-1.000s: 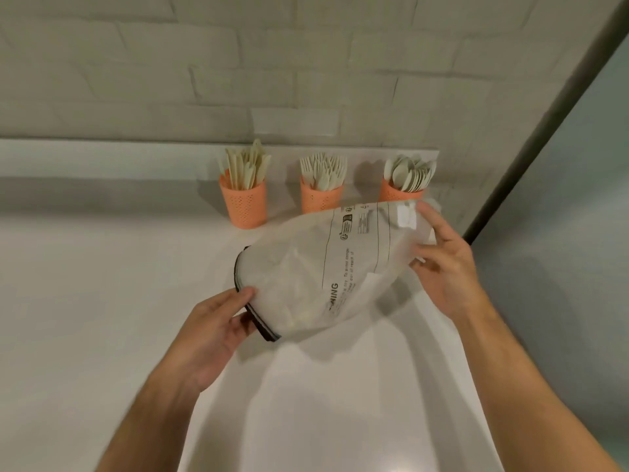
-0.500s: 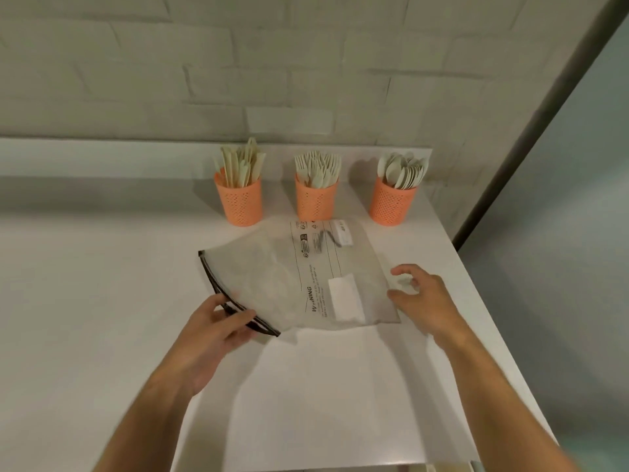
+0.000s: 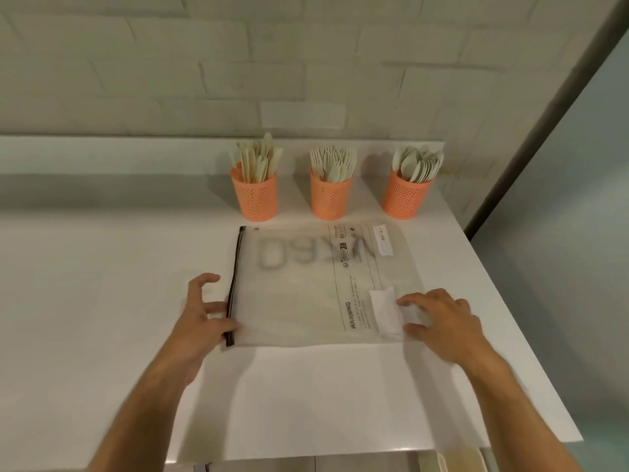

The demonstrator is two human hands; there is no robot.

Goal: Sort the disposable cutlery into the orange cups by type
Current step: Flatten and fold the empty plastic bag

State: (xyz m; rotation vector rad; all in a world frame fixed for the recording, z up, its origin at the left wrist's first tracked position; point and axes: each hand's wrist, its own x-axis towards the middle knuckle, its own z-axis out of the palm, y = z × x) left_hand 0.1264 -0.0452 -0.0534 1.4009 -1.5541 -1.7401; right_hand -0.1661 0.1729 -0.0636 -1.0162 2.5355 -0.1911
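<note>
Broadly, white counter [image 3: 102,301] carries everything, set against a pale brick wall [image 3: 204,63]. Largest item on it: a frosted zip bag [image 3: 299,294] lying flat, black zipper edge on the left, printed warning text on the right, apparently empty, though the film is translucent and slightly blurred. Left hand [image 3: 204,318] rests at the zipper edge, thumb touching the bag's near corner, fingers spread and loose, gripping nothing. Right hand [image 3: 439,318] lies on the bag's right edge beside a white label, fingers pressing it flat; not curled round anything as far as visible.

Behind the bag, three orange cups [image 3: 330,195] in a row: left holds knives [image 3: 255,161], middle forks [image 3: 333,161], right spoons [image 3: 418,163]. No loose cutlery seen on the counter; sorting looks complete.

Handling judgement: cutlery is light, thin, fairly stiff, likely snappable; take by the handles. Perforated cups look light and top-heavy when full; grip low on the wall. Bag is limp and slippery; pinch at the zipper strip
</note>
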